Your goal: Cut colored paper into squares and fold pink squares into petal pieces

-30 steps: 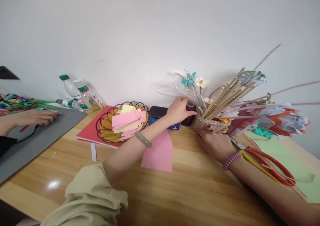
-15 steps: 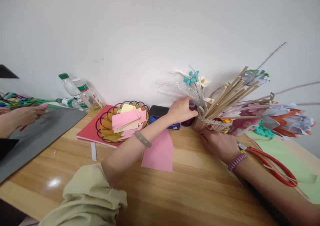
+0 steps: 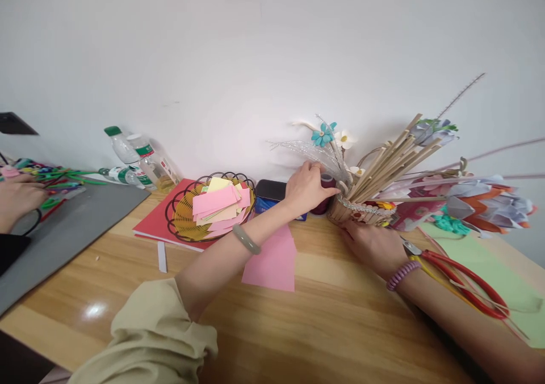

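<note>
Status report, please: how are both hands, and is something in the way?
Left hand at dark spool, grip unclear. Right hand low by stick holder. Silvery sprigs crowd left fingers.

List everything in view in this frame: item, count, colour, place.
Table: 1, light wood, below
Mat: 1, grey, left
Craft stems: many, mixed, far left
Bottles: 3, clear, by wall
Red sheet: 1, under basket
Basket: 1, yellow-brown
Slips: many, pink and yellow, in basket
Strip: 1, white, front of basket
Pink paper: several, centre
Blue box: 1, behind pink paper
Spool: 1, dark red, centre
Holder: 1, tan, beside spool
Sticks: many, tan, in holder
Scissors: 1, red-handled, right
Paper flower: 1, white-orange, right
Green paper: 1, right
Co-worker's hand: 1, left edge
Left hand: 1, around spool
Right hand: 1, at holder's base
</note>
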`<state>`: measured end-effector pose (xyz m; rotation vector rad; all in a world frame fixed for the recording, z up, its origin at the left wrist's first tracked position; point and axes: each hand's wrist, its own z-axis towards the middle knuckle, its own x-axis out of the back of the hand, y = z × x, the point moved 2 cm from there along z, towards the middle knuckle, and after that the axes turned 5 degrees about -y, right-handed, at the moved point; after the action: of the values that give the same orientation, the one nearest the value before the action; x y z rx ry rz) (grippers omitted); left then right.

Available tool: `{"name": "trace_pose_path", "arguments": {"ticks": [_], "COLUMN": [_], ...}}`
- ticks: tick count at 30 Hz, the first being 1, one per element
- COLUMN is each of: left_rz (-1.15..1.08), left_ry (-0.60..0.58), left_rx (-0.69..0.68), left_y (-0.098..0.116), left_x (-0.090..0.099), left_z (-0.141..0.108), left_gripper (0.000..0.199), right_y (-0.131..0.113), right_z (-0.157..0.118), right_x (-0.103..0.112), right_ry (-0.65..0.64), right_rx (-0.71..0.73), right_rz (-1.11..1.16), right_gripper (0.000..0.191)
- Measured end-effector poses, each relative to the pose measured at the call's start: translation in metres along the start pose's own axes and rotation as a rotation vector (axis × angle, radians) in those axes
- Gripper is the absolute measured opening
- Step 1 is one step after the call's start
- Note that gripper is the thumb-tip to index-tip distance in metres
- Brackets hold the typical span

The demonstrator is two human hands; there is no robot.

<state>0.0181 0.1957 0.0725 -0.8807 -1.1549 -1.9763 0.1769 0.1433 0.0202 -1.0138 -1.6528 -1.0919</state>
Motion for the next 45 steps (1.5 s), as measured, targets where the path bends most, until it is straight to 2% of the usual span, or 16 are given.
{"name": "trace_pose_path", "arguments": {"ticks": [2, 6, 9, 11, 14, 17, 19, 21, 24, 27, 30, 34, 36, 39, 41, 45], "left_rz": [0.004, -0.003, 0.029, 0.077, 0.149, 0.191, 0.328, 0.517, 0.561, 0.561, 0.532, 0.401, 0.337, 0.269, 0.205, -0.032], "left_ry": [-0.008, -0.104, -0.133, -0.108, -0.109, -0.249, -0.357, -0.333, -0.307, -0.271, -0.226, -0.128, -0.128, -0.224, -0.281, -0.338], "left_rx": [0.001, -0.103, -0.129, -0.104, -0.108, -0.220, -0.369, -0.453, -0.514, -0.583, -0.613, -0.645, -0.633, -0.593, -0.560, -0.304], "left_y": [-0.002, -0.010, -0.012, -0.008, 0.005, 0.006, -0.005, -0.023, -0.045, -0.045, -0.027, 0.000, 0.007, 0.010, 0.009, 0.006], "left_x": [-0.001, 0.002, 0.015, 0.029, 0.051, 0.060, 0.055, 0.045, 0.031, 0.026, 0.024, 0.019, 0.014, 0.005, 0.000, -0.003], "left_z": [0.001, 0.011, 0.011, -0.001, -0.043, -0.105, -0.147, -0.181, -0.209, -0.214, -0.208, -0.198, -0.196, -0.194, -0.193, -0.188], "left_gripper": [0.047, 0.036, 0.038, 0.036, 0.030, 0.016, 0.024, 0.036, 0.025, 0.023, 0.022, 0.022, 0.026, 0.030, 0.022, 0.017], "right_y": [0.000, -0.001, -0.001, 0.000, 0.002, -0.004, -0.014, -0.028, -0.049, -0.066, -0.071, -0.056, -0.043, -0.029, -0.024, -0.022], "right_z": [0.000, 0.002, 0.000, -0.004, -0.017, -0.037, -0.051, -0.065, -0.079, -0.086, -0.090, -0.097, -0.102, -0.109, -0.112, -0.111], "right_x": [0.000, 0.001, 0.003, 0.003, 0.002, -0.001, -0.003, -0.006, -0.009, -0.013, -0.018, -0.026, -0.028, -0.031, -0.031, -0.031], "right_ry": [0.005, 0.022, 0.053, 0.088, 0.159, 0.240, 0.286, 0.331, 0.407, 0.499, 0.580, 0.625, 0.624, 0.601, 0.572, 0.452], "right_rx": [0.003, 0.007, 0.017, 0.033, 0.090, 0.253, 0.416, 0.554, 0.682, 0.744, 0.765, 0.739, 0.721, 0.681, 0.639, 0.529], "right_rz": [0.005, 0.023, 0.040, 0.053, 0.078, 0.116, 0.146, 0.177, 0.223, 0.257, 0.274, 0.300, 0.318, 0.342, 0.391, 0.594], "right_gripper": [0.033, 0.034, 0.033, 0.033, 0.031, 0.025, 0.028, 0.028, 0.025, 0.025, 0.039, 0.029, 0.028, 0.026, 0.024, 0.021]}}
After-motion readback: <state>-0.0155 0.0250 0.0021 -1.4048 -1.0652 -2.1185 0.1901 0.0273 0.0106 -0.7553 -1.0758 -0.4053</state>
